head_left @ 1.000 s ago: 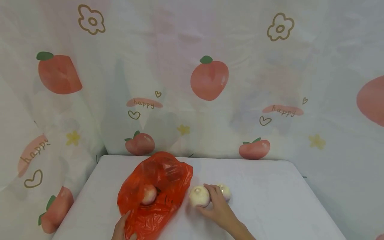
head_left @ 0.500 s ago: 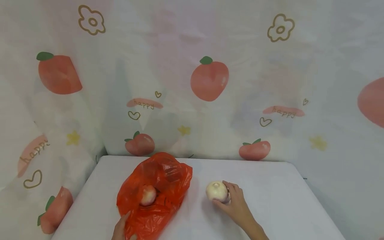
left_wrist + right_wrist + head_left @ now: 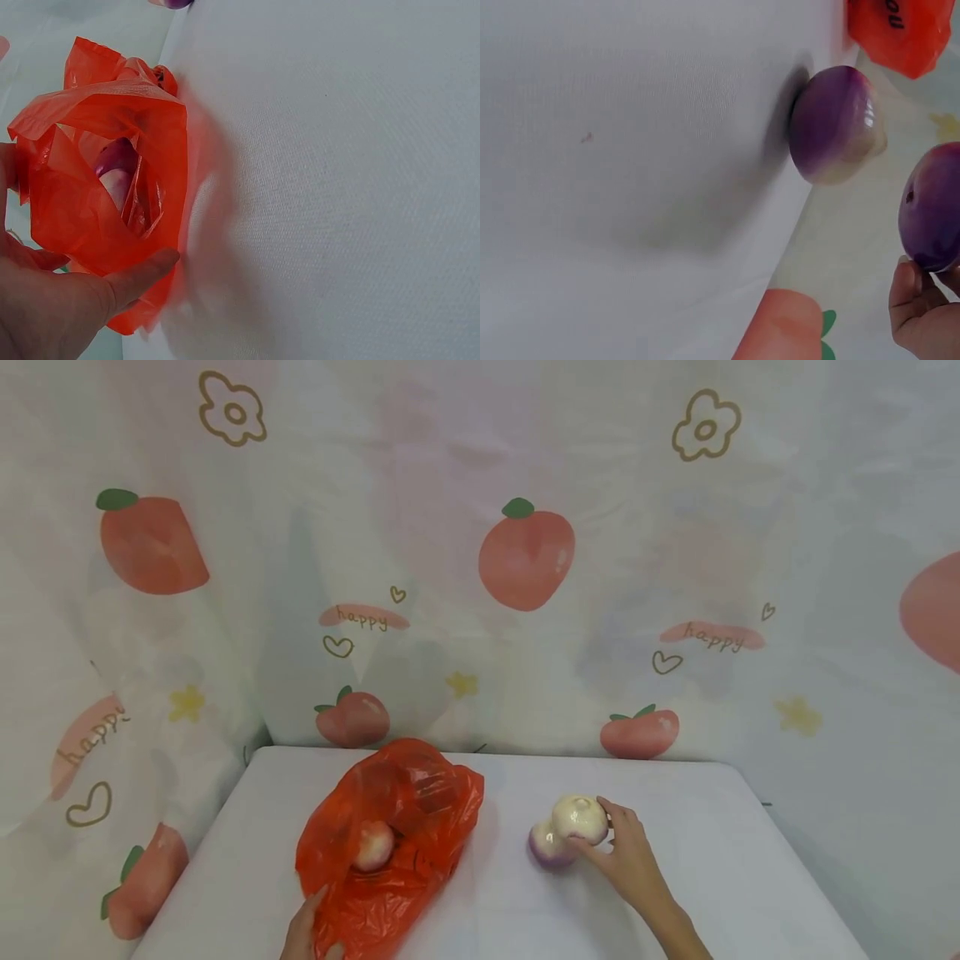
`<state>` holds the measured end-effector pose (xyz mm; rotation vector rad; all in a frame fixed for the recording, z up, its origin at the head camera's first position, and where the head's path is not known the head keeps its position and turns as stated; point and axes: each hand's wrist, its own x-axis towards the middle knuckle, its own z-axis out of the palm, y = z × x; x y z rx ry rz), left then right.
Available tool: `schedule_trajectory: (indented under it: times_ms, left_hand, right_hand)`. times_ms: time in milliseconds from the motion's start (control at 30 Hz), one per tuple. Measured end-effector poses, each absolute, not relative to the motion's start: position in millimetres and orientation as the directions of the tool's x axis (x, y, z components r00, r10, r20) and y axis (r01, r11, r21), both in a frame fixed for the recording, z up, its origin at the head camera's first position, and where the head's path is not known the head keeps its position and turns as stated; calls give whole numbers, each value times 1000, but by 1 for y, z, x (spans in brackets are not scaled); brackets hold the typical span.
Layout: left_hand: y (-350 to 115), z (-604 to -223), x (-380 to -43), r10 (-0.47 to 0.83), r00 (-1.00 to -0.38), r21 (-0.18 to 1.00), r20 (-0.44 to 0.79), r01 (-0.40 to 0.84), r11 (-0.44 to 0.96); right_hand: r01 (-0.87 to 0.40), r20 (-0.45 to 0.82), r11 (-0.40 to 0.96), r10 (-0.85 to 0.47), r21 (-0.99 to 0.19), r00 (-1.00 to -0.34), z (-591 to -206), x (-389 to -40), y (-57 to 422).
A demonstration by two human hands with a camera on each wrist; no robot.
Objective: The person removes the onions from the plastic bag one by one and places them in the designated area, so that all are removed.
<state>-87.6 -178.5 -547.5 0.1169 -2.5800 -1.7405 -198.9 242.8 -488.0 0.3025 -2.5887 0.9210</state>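
Note:
My right hand pinches a shiny purple-and-white onion between thumb and fingers, its white knobbed end facing up in the head view. From the right wrist view its purple underside shows a small dark spot. A second onion rests on the table just left of and below the held one, partly overlapped by it. At the left, my left hand holds the near side of a red plastic bag, thumb along its outside. Inside the bag's mouth lies another onion.
A white table lies under everything. Behind it and at the sides hangs a pale curtain printed with peaches and flowers. The bag spreads from the near left toward the table's back edge.
My right hand has carried its onion to the right and slightly up, past the second onion, which now shows on the left of it. The left hand and bag have barely moved.

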Motion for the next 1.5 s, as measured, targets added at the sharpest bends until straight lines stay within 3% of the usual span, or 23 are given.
schedule_trajectory:
  times_ms: [67,267,500,800,1000,1233,1367,1500]
  left_hand:
    - [-178,-547,-89,-71,-997,934,-3,-28,356]
    - [-176,-544,-88,-67,-991,960,-116,-129,250]
    - [-176,-545,-89,-70,-984,957,-164,-176,229]
    - [-183,-553,-86,-99,-957,907,-271,-289,306]
    - [-180,-550,-85,-93,-966,923,-240,-257,287]
    - [-176,-544,-87,-93,-992,927,-90,-118,357]
    - [-177,-543,-86,-100,-982,916,-159,-185,356]
    - [-178,-544,-88,-92,-992,933,-90,-116,342]
  right_hand:
    - [-313,423,770,-61,-557,-904,-486,-199,247]
    - [-300,431,784,-46,-544,-901,-487,-199,259]
    - [-263,425,820,-26,-509,-905,-489,-203,277]
    - [-76,178,861,17,-502,-984,-495,-199,288]
    - [-76,151,861,1,-503,-989,-500,-199,286]
    - [-44,83,856,-1,-515,-997,-505,-198,286]
    - [-40,69,859,-5,-511,-998,-510,-198,287]
    - [-38,52,862,-13,-505,-999,-515,-199,288]
